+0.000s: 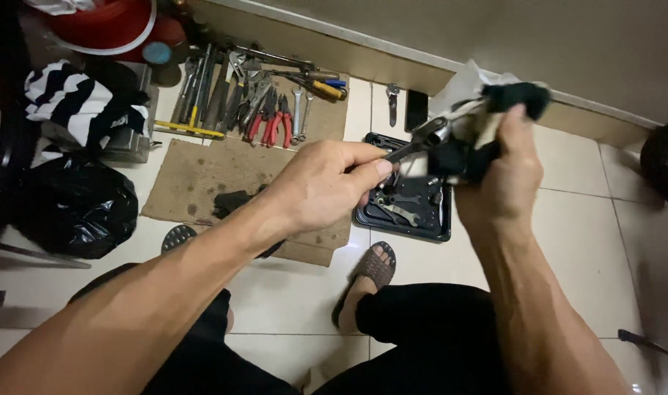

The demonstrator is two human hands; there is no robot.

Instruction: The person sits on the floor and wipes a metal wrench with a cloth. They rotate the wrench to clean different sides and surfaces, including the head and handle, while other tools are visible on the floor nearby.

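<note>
The left hand (pixel 327 186) pinches the near end of a metal part (pixel 429 135); its long axis runs up-right into the dark rag (pixel 495 124) the right hand (pixel 506 175) clutches.

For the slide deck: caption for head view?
Left hand holds metal part; right hand wipes it with dark rag.

A row of hand tools (pixel 257 99) lies on a cardboard sheet (pixel 202 175) at the far left of the floor (pixel 290 292), just before the wall (pixel 451 29). Left of the sheet sits a bag (pixel 70 205), with a folded cloth (pixel 78 102) behind it. Right of the sheet lies a tray (pixel 403 216) holding wrenches (pixel 396 208). Above the tray, the left hand (pixel 323 183) and right hand (pixel 506 172) hold a metal part (pixel 433 135) between them, the rag (pixel 517 99) on its right end. A sandalled foot (pixel 370 274) rests near the tray.
</note>
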